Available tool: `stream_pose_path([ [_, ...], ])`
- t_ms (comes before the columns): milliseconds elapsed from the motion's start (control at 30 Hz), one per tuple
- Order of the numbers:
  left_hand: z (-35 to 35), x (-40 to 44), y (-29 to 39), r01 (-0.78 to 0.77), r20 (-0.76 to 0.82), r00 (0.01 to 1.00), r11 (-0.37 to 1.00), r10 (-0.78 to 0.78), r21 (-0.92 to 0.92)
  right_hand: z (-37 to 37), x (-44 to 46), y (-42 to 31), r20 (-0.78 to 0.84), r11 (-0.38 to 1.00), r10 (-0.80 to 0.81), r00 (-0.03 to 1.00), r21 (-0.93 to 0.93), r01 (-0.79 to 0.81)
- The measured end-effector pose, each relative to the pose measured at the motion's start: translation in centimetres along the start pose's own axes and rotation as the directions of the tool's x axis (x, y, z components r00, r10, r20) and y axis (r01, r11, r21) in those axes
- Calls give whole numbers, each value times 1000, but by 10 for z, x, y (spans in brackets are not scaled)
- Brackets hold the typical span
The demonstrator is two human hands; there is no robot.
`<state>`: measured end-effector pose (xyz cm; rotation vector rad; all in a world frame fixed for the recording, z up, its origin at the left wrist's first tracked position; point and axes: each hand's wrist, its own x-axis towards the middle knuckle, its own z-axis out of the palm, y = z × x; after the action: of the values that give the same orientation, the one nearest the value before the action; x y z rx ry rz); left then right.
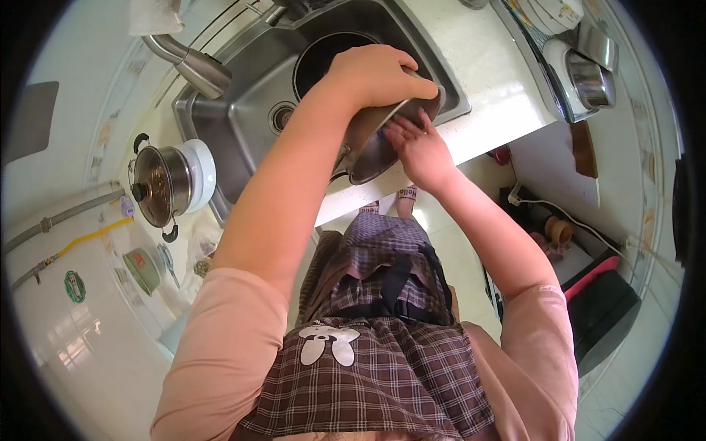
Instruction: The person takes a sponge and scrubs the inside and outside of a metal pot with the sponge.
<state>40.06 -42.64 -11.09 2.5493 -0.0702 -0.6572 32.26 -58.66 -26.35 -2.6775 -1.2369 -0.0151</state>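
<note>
A metal pan (373, 151) is tilted on its side over the sink's front edge, its hollow side facing my right hand. My left hand (379, 73) reaches over the top of the pan, with its fingers wrapped round the far rim. Inside the pan's opening is my right hand (423, 151), fingers spread close to the inner surface; whether they hold anything small is not visible. Behind my left hand, a dark round pan (312, 62) lies in the steel sink (254, 99), partly covered by my hand and forearm.
Left of the sink stand a glass-lidded pot (163, 187) and a white bowl (204, 176). The faucet (204, 71) juts over the sink's left corner. A dish rack (555, 88) with plates and metal cups stands at right on the counter (500, 92).
</note>
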Motion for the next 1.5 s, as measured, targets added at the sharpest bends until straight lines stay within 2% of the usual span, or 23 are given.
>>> stream_pose_path([
  [100, 5, -2, 4, -32, -54, 998, 999, 33, 16, -23, 38, -29, 459, 978, 107, 882, 111, -177],
  [133, 5, -3, 2, -28, -56, 998, 1000, 27, -10, -12, 33, -41, 326, 938, -45, 944, 340, -72],
  [167, 5, -2, 0, -16, -48, 999, 1000, 15, -12, -5, 25, -60, 217, 791, 39, 975, 590, -163],
  [233, 4, 0, -4, 11, -30, 999, 1000, -11, -23, -23, 5, -60, 244, 516, 96, 965, 817, -258],
  [300, 3, -5, -1, -9, -36, 999, 999, 7, -39, 4, -16, -27, 133, 938, 46, 990, 336, -89],
  [367, 3, -8, 6, -15, -37, 999, 1000, 14, -19, -23, -4, 2, 153, 978, -19, 988, -203, 50],
  [433, 3, -7, 12, -9, -26, 1000, 999, 10, 41, -37, 16, 16, 144, 955, 50, 988, -297, -5],
  [533, 3, -8, 9, -21, -33, 999, 1000, 22, 22, -19, 16, 15, 48, 986, 13, 999, -168, -4],
  [600, 2, -8, 9, -9, -18, 1000, 999, 9, 35, 7, 12, -18, -48, 989, 88, 995, 122, -81],
  [633, 2, -8, 10, -4, -7, 1000, 999, 4, 40, -26, 24, -34, 404, 879, 21, 914, 428, -209],
  [667, 4, -6, 7, -15, -31, 999, 999, 16, 30, -27, 20, -50, 473, 437, 66, 878, 778, -452],
  [700, 6, -4, 1, -27, -56, 998, 999, 28, 23, -25, 13, -64, 474, 140, 101, 875, 864, -484],
  [767, 5, -4, -5, -24, -66, 998, 1000, 23, -15, -35, 1, -64, 308, 234, 54, 950, 921, -312],
  [833, 2, -7, -4, 7, -38, 999, 997, -10, -77, -17, -11, -25, 255, 890, -27, 967, 447, -93],
  [867, 2, -7, -1, -6, -41, 999, 998, 3, -64, -18, -16, -9, 195, 992, -31, 980, 125, 6],
  [967, 4, -7, 2, -24, -49, 999, 999, 23, -30, -4, -20, -9, 85, 997, 44, 995, 59, -49],
  [1033, 3, -6, 2, -18, -51, 999, 1000, 18, -11, 5, -26, -47, 83, 915, 61, 995, 394, -89],
  [1067, 2, -6, -1, -9, -59, 998, 999, 7, -30, -9, -24, -71, 68, 699, 128, 989, 702, -138],
  [1100, 2, -5, -6, -1, -67, 998, 999, -2, -48, -20, -23, -87, 43, 609, 159, 986, 782, -133],
  [1167, 4, -5, -11, 29, -60, 998, 996, -35, -84, -13, -30, -71, -56, 776, 87, 995, 630, -32],
  [1233, 1, -6, -9, 71, -48, 996, 990, -77, -121, -17, -33, -46, 23, 958, 83, 996, 272, -86],
  [1400, 0, -3, -8, 40, -34, 998, 996, -43, -84, -9, -41, -86, -79, 780, 182, 980, 618, -95],
  [1500, 5, -2, -18, 50, -52, 997, 993, -56, -110, -9, -45, -66, -18, 841, 225, 974, 508, -186],
])
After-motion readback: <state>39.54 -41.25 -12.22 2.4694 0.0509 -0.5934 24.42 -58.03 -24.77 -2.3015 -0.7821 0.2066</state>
